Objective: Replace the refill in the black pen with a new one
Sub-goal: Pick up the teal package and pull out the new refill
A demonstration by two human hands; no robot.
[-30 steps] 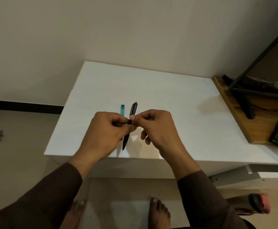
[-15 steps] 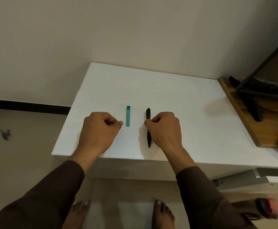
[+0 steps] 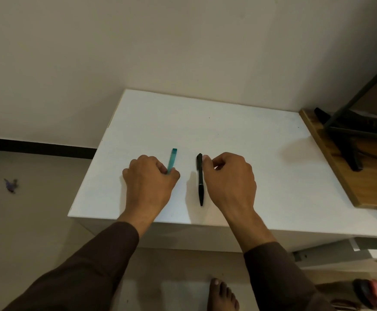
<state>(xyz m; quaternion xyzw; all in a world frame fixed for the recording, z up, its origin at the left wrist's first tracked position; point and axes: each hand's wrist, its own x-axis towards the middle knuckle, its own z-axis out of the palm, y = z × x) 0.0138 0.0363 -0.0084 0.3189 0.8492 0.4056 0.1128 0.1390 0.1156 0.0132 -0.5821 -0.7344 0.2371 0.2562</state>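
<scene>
The black pen (image 3: 200, 179) lies flat on the white table (image 3: 239, 140), pointing away from me, and its whole length shows. My right hand (image 3: 229, 178) rests just right of it with fingers curled, one fingertip touching the pen's far end. A teal refill (image 3: 172, 159) lies a little to the left of the pen. My left hand (image 3: 149, 179) is curled, and its thumb and forefinger pinch the refill's near end, which they hide.
A wooden board (image 3: 331, 158) with a black stand (image 3: 349, 140) and cables lies at the table's right. The wall runs behind the table. The floor drops off to the left, with a small scrap (image 3: 10, 185) on it. My bare foot (image 3: 222, 295) is below the front edge.
Both hands held the pen together a second ago. The right hand then laid it on the table. The left hand has moved onto the teal refill's near end.
</scene>
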